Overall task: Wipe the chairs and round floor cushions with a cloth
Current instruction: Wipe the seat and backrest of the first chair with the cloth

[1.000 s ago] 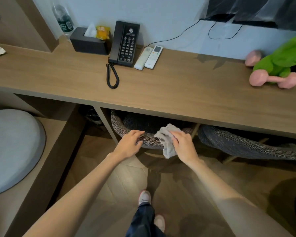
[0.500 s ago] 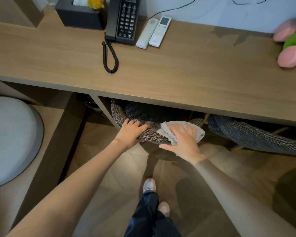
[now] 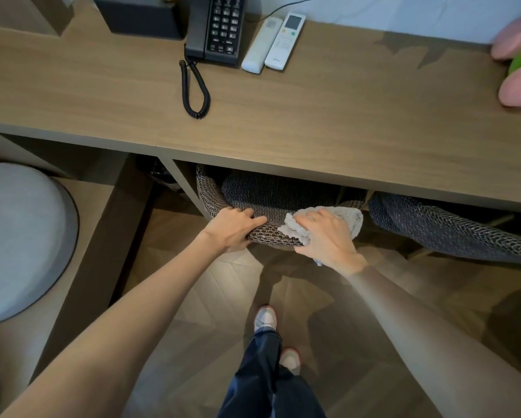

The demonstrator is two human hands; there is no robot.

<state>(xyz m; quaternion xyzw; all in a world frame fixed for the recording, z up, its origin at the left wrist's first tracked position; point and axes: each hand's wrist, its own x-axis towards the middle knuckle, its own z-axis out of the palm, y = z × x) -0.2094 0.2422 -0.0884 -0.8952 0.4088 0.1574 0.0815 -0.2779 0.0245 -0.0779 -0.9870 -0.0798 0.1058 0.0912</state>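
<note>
Wood-grain table [image 3: 313,116] fills the upper half of my view, with two woven chairs tucked under its front edge and herringbone floor [image 3: 211,282] below. My left hand [image 3: 232,229] is clamped on the back rim of the first chair [image 3: 271,233], fingers curled over the top to steady it. My right hand [image 3: 325,236] holds the cloth [image 3: 351,217] bunched under the palm, fingers curved over it, pressing it onto the same rim just beside the left hand.

I judge the job to be at an early stage. The cloth is working only the top of this one backrest, and the seat is mostly hidden beneath the table, so I cannot tell its condition. The second chair [image 3: 449,233] sits to the right, apart from the cloth. The round cushion [image 3: 21,236] lies on a low ledge at far left, well apart from both hands. Both look left to do.
</note>
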